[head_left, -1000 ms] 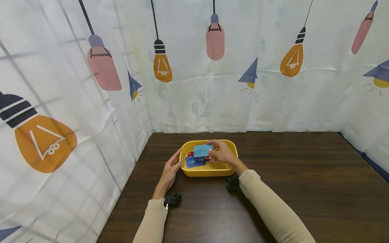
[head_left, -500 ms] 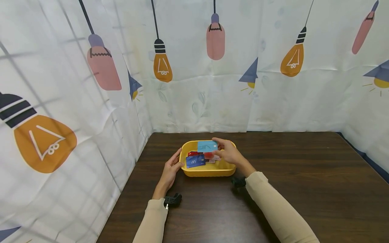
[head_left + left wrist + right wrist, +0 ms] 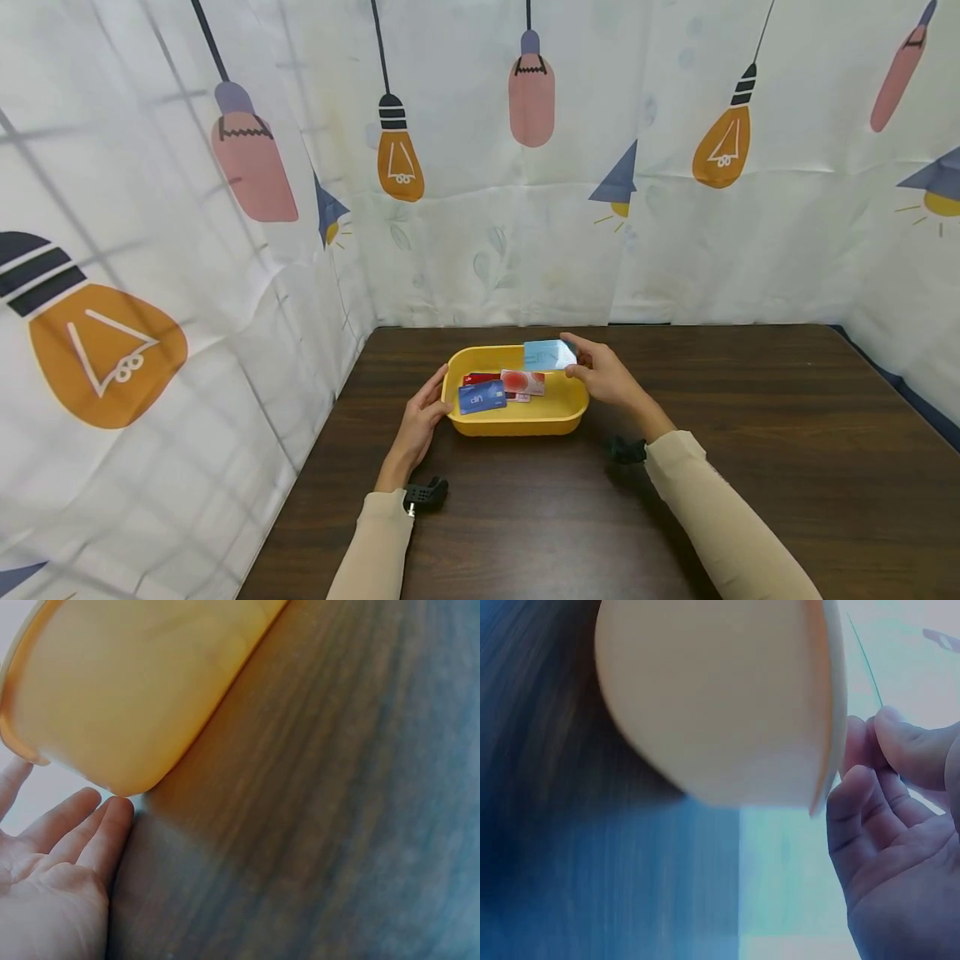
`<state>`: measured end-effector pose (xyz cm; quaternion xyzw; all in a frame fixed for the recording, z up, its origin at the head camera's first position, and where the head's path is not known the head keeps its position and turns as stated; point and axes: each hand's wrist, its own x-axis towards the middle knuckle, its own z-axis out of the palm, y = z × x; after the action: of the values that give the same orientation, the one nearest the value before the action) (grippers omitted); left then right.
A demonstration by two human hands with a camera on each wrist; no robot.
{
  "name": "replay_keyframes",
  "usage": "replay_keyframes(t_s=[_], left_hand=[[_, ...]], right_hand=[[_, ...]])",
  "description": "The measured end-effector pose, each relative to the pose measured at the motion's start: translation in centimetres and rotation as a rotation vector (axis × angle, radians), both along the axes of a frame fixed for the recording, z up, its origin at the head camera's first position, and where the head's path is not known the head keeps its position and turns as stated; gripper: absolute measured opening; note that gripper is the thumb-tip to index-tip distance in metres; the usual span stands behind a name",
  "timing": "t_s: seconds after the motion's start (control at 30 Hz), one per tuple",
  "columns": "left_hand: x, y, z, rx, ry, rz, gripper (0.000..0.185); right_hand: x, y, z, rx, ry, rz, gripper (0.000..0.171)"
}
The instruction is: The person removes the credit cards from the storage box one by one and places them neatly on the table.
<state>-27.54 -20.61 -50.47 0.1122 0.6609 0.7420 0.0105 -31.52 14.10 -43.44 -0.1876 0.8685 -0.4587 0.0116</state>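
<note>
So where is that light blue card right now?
In the head view, the light blue card is pinched in the right hand, just above the back right rim of the yellow tub.

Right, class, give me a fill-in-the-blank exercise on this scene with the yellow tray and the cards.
1. The right hand pinches a light ____ plastic card.
2. The left hand rests against the ____ plastic tray.
3. The tray sits on a dark ____ table.
4. A dark blue card lies ____ the tray.

Missing words: blue; yellow; wooden; inside
</note>
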Motion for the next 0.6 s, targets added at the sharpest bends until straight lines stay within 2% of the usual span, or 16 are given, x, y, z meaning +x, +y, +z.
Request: replay_keyframes(t_s=[0.4,0.6], left_hand=[[-0.1,0.1,0.0,-0.031,0.002,0.015,0.069],[0.0,0.0,0.0,-0.044,0.007,0.020,0.069]], right_hand=[[0.3,5.1,-1.2,-0.052,0.042,-0.026,0.062],[0.6,7.0,-2.1,-0.045,0.079,-0.044,0.061]])
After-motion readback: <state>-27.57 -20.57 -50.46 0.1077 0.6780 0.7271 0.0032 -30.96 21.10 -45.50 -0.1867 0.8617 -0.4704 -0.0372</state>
